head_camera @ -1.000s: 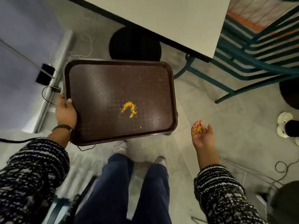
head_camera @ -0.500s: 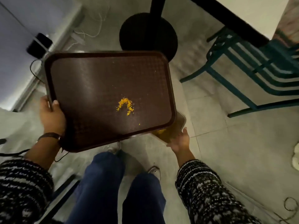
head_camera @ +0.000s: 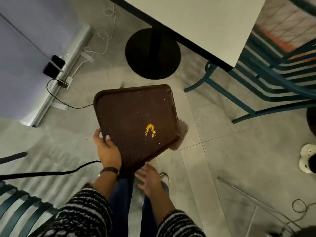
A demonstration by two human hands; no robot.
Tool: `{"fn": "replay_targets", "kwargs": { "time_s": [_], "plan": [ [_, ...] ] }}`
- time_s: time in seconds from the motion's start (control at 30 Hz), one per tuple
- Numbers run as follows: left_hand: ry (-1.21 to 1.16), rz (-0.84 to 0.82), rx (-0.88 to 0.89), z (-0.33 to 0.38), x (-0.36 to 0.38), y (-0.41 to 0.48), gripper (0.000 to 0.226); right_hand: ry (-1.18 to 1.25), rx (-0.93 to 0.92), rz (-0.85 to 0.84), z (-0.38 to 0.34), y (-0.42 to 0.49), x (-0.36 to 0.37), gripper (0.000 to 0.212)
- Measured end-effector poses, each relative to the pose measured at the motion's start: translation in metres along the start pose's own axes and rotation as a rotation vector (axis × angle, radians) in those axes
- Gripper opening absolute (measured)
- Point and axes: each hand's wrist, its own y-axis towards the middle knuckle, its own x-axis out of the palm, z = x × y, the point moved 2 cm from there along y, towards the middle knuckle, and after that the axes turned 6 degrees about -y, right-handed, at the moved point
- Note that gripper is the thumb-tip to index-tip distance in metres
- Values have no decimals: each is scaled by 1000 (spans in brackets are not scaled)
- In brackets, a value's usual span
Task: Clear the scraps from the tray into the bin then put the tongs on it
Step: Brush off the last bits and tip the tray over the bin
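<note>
Here, the left hand [head_camera: 109, 151] grips the near edge of the tilted brown tray [head_camera: 130, 108], thumb on top. Yellow scraps [head_camera: 150, 130] lie near its right side, above the bin [head_camera: 183, 134]. The right hand [head_camera: 149, 177] is spread open just below the tray.

Bin [head_camera: 183, 132]: mostly covered by tray [head_camera: 130, 117].
Right: open floor [head_camera: 213, 151], bounded by chair [head_camera: 256, 93].
Ahead: passage blocked by table base [head_camera: 152, 53].

The scraps [head_camera: 150, 130] lie on the right half of the tray [head_camera: 130, 113], which the left hand [head_camera: 108, 150] holds by its left edge. The bin [head_camera: 183, 132] stands on the floor [head_camera: 215, 161] under the tray's right edge. The right hand [head_camera: 149, 177] is just before its near corner.
</note>
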Motion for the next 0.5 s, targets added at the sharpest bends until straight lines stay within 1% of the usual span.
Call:
{"fn": "replay_targets", "kwargs": {
  "time_s": [0.07,0.13,0.2,0.27,0.4,0.5],
  "plan": [
    [-51,-39,-21,4,14,-21,39,68,5,2,4,-11,-4,44],
    [-96,-67,-73,3,29,-41,41,197,31,-1,2,-19,-14,35],
    [-150,-81,-126,-5,45,-58,42,275,37,47,1,-17,-31,28],
    [-173,-82,-167,-16,60,-71,43,297,42,106,5,-10,-50,24],
    [-170,-123,-241,-31,80,-94,48,290,45,186,6,1,-79,26],
    [-157,-210,-219,-42,87,-103,57,362,54,233,6,11,-98,28]
  ]
}}
